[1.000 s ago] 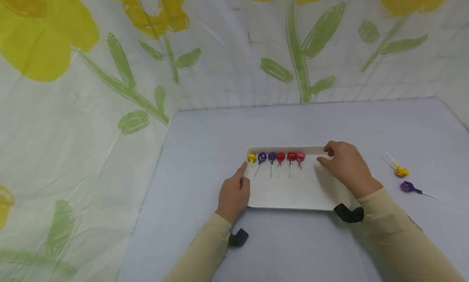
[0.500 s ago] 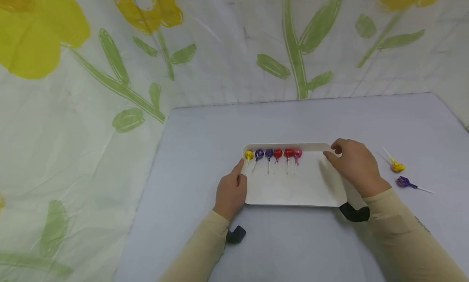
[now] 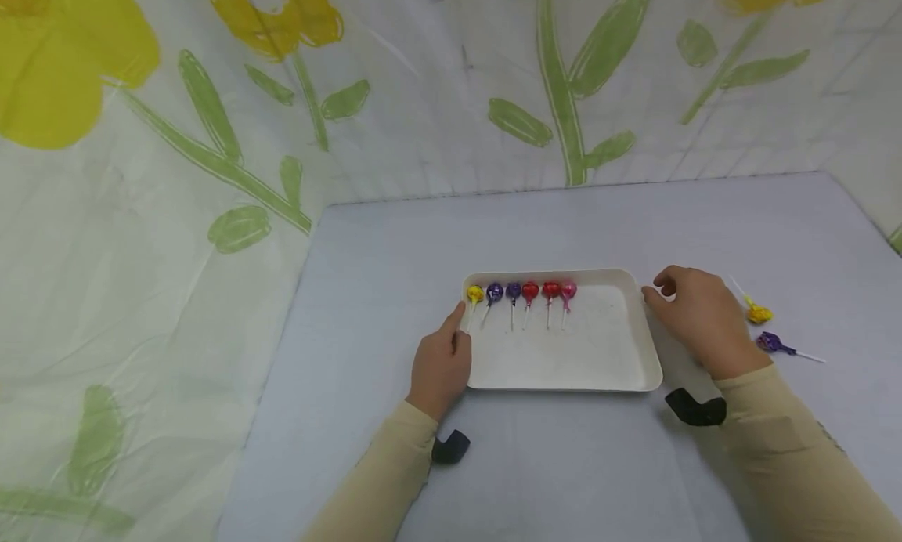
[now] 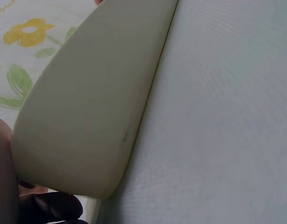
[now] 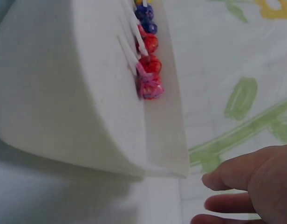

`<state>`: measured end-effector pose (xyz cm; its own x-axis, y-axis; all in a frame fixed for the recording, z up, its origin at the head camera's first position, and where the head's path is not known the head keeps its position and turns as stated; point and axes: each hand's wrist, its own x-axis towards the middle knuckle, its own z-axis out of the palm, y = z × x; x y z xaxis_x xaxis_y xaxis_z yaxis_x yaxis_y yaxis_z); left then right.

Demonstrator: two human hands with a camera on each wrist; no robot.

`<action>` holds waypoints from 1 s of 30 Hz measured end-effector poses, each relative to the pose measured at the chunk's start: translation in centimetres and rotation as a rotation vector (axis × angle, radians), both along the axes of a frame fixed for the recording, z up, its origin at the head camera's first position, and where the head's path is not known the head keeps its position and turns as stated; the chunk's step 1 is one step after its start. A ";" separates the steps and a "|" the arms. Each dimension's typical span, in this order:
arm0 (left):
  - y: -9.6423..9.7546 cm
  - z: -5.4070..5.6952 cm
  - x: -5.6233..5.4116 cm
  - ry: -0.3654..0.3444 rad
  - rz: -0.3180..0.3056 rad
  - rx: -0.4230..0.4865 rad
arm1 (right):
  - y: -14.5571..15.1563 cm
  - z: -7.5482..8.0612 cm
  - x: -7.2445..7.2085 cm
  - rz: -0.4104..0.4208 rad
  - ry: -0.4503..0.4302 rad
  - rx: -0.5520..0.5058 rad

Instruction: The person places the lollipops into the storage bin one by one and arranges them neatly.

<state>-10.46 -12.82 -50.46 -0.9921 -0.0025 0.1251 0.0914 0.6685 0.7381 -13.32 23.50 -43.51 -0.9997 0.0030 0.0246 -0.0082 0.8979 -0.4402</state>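
A white rectangular tray (image 3: 557, 362) lies on the table, with a row of wrapped lollipops along its far side. From left to right they are a yellow lollipop (image 3: 475, 294), two purple lollipops (image 3: 495, 292), two red lollipops (image 3: 530, 290) and a pink lollipop (image 3: 568, 290). My left hand (image 3: 440, 366) grips the tray's left side; the left wrist view shows fingers (image 4: 50, 207) at the tray's end wall. Just off the right side, my right hand (image 3: 701, 319) holds nothing, its fingers loosely bent. In the right wrist view its fingertips are apart from the tray's corner.
Right of my right hand, a loose yellow lollipop (image 3: 759, 313) and a loose purple lollipop (image 3: 771, 342) lie on the pale table (image 3: 564, 464). A white curtain (image 3: 423, 135) with printed flowers hangs behind the table and along its left.
My right hand has moved right, from over the tray's right end to outside it. The left hand stays at the tray's left side. The whole view has shifted slightly.
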 end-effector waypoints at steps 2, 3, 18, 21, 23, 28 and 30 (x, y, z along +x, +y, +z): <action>0.0 0.0 0.0 -0.001 -0.006 -0.001 | 0.4 0.0 0.1 -0.010 -0.011 0.006; 0.0 0.0 0.0 0.003 -0.008 -0.004 | 0.5 0.0 0.2 -0.017 -0.017 0.006; -0.1 -0.2 0.0 0.029 -0.003 0.002 | 1.8 -0.7 1.7 -0.077 -0.075 0.010; -0.1 -0.2 0.0 0.026 -0.001 0.002 | 2.5 -1.0 2.2 -0.092 -0.088 0.016; -0.1 -0.2 0.0 0.023 -0.002 0.002 | 2.9 -1.1 2.5 -0.100 -0.085 0.018; 0.0 -0.3 -0.1 0.027 0.004 -0.007 | 3.5 -1.3 3.4 -0.104 -0.055 0.014; 0.1 -0.4 -0.2 0.030 0.008 -0.013 | 3.8 -1.3 3.6 -0.103 -0.051 0.016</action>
<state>-10.64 -12.77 -50.81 -0.9880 -0.0090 0.1544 0.1073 0.6789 0.7263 -9.70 27.25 -44.83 -0.9940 0.1061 -0.0256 0.1069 0.8999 -0.4229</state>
